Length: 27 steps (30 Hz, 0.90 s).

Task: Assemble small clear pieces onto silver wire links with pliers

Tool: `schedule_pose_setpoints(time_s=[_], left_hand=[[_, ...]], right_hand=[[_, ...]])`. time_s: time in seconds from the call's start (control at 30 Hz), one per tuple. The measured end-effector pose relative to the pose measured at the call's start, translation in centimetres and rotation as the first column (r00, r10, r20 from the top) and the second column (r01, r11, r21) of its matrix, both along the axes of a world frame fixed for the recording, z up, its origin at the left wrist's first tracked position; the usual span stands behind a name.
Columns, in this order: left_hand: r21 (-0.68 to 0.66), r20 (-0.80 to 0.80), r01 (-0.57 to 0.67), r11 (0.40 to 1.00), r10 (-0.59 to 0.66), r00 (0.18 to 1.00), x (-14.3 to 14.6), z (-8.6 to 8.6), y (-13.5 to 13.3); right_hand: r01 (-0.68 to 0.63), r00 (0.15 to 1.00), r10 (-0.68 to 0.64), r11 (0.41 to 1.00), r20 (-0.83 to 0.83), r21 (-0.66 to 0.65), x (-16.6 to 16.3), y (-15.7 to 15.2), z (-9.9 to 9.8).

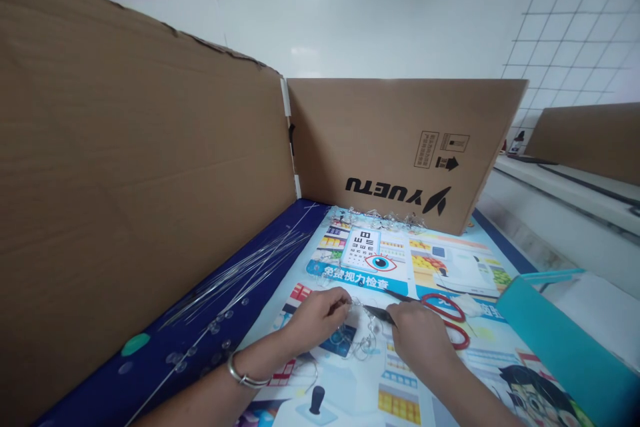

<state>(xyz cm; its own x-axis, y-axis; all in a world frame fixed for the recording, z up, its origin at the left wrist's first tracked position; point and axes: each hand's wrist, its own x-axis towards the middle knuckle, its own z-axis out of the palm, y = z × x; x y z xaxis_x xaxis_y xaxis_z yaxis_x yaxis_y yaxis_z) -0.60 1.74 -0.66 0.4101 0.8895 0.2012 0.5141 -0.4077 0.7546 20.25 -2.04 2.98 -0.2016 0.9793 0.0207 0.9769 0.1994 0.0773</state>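
My left hand [320, 314], with a silver bangle on its wrist, pinches a thin clear wire piece [356, 307] above the printed mat [450, 260]. My right hand [420, 337] is closed round dark tweezers [379, 311] whose tip points left and meets that wire piece between the two hands. More bent wire with clear beads [357, 343] lies on the mat just under the hands.
Red-handled scissors [450, 317] lie right of my right hand. Several straight wires [250, 267] and clear beads [220, 327] lie on the dark blue strip at left. Cardboard walls [150, 180] stand left and behind. A teal box [560, 340] sits at right.
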Motion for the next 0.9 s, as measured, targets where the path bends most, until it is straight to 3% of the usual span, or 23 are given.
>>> schedule_pose_setpoints(time_s=[0.6,0.9], left_hand=[[-0.008,0.092,0.006,1.000,-0.005,0.996,0.0,-0.2,0.2],[0.167,0.123,0.056,0.984,-0.077,0.989,0.0,0.5,0.2]], right_hand=[[-0.016,0.999,0.015,0.999,-0.038,-0.029,0.3,0.2,0.3],[-0.012,1.000,0.011,0.999,-0.025,-0.050,0.2,0.2,0.5]])
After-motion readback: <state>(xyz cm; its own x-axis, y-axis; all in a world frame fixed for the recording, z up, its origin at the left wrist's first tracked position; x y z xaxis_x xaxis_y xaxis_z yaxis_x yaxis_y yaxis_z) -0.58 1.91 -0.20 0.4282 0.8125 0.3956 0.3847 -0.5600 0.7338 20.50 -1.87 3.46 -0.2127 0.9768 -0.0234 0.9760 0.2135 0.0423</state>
